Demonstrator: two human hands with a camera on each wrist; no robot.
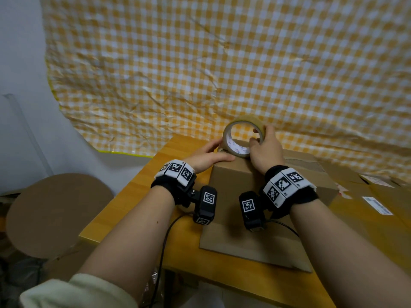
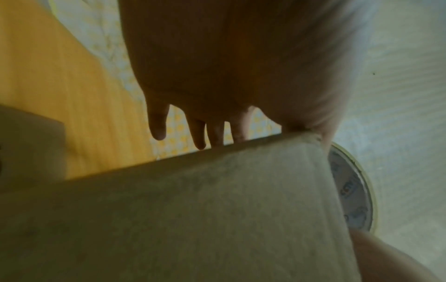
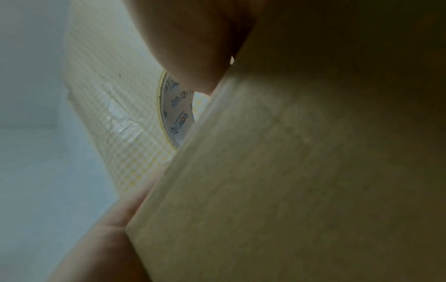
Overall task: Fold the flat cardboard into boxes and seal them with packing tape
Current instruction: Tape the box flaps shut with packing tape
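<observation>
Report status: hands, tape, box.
Right hand grips tape roll on box top. Left hand flat, pressing box's top edge. Nothing in the way.

Both your forearms reach forward, bare to the pushed-up sleeves, each wrist strapped with a black band of coded markers. Your left hand [image 1: 208, 157] lies palm-down, fingers straight, thumb stretched toward the right. Your right hand [image 1: 265, 150] is raised beside it, fingers and thumb curled in a grip.

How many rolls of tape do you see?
1. The tape roll stands on edge on the box, gripped by the right hand. Others may be hidden.
</observation>
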